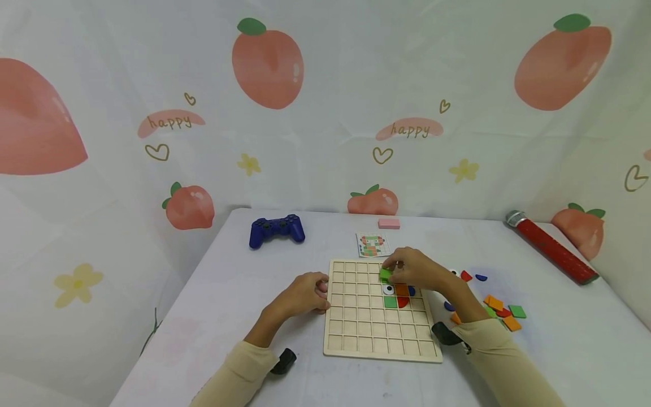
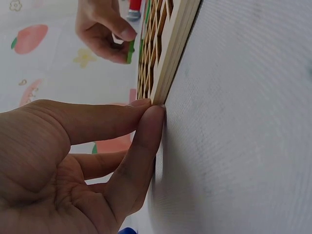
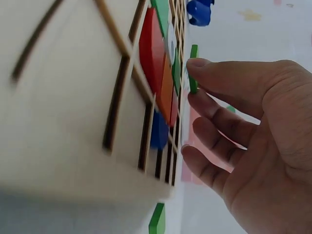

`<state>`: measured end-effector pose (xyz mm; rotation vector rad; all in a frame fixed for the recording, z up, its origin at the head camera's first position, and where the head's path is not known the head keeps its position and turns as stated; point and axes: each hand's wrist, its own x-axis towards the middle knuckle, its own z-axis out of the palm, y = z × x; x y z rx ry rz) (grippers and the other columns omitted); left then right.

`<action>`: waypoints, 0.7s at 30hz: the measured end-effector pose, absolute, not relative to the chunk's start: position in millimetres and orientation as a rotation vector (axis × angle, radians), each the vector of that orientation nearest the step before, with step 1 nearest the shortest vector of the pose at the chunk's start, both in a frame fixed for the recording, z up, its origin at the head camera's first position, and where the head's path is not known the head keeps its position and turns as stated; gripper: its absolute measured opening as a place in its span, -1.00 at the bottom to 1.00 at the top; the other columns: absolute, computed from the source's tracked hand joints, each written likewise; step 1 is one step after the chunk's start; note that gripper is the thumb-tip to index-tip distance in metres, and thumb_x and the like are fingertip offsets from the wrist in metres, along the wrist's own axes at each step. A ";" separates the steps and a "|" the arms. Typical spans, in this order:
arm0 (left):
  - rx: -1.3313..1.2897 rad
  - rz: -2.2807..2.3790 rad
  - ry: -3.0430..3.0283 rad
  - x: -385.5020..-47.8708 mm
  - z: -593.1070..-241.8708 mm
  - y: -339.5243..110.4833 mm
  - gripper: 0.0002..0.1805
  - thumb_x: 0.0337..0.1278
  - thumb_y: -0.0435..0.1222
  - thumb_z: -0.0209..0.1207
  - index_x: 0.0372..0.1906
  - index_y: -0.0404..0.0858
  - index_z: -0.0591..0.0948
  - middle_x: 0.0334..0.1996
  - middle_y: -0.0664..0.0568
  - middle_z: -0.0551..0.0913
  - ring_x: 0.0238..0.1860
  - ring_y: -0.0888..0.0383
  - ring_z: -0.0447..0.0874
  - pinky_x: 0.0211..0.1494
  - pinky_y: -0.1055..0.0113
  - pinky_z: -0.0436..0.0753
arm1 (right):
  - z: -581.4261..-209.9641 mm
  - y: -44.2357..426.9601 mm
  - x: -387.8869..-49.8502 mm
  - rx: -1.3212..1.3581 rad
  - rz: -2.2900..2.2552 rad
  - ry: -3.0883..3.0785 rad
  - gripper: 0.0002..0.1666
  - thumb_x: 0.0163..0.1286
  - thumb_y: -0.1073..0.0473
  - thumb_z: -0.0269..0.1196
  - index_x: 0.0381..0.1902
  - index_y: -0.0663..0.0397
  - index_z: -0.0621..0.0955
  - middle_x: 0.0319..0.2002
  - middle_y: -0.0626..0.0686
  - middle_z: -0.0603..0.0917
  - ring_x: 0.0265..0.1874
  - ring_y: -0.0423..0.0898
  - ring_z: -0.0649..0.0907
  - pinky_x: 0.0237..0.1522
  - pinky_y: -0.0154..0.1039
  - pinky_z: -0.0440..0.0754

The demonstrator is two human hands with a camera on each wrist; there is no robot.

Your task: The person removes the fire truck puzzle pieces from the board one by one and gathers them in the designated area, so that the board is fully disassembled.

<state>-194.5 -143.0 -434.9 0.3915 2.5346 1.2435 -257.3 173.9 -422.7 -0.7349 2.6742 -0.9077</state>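
Observation:
A square wooden grid board lies on the table in the head view. My left hand is at its left side, and in the left wrist view the thumb and a finger pinch the board's edge. Over the upper right cells, my right hand pinches a green square tile between thumb and fingertips, just above the board. Several pieces sit in the cells below it: a white eye disc, an orange tile, a light green tile, a red curved piece and a blue one.
Loose orange tiles and other colored pieces lie right of the board, partly behind the right forearm. Beyond it are a printed pattern card and a pink block. A blue game controller and a red microphone lie farther out.

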 end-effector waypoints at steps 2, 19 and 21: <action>0.390 1.233 2.543 -194.6 -434.6 -142.5 -0.30 0.00 -0.52 0.47 0.32 -0.55 0.54 -0.13 -0.07 0.63 -0.15 0.13 0.61 -0.01 0.21 0.66 | -423.0 170.0 -257.3 -0.747 -0.907 2.662 -0.68 0.32 0.19 0.41 0.02 0.10 0.80 -0.08 -0.02 0.72 -0.10 -0.03 0.57 -0.03 -0.10 0.61; 0.374 1.263 2.516 -194.5 -435.0 -142.5 -0.30 0.02 -0.53 0.46 0.33 -0.56 0.52 -0.12 -0.08 0.63 -0.15 0.13 0.62 -0.06 0.25 0.69 | -427.5 153.9 -259.6 -0.838 -0.880 2.650 -0.72 0.33 0.17 0.48 -0.01 0.09 0.81 -0.09 -0.03 0.72 -0.14 -0.07 0.57 -0.04 -0.10 0.63; 0.374 1.269 2.511 -194.4 -434.4 -142.6 -0.30 0.01 -0.54 0.46 0.33 -0.56 0.52 -0.11 -0.09 0.63 -0.15 0.13 0.62 -0.06 0.25 0.69 | -427.4 153.8 -258.9 -0.831 -0.887 2.651 -0.72 0.34 0.18 0.47 -0.01 0.10 0.81 -0.08 -0.02 0.71 -0.13 -0.06 0.57 -0.03 -0.09 0.63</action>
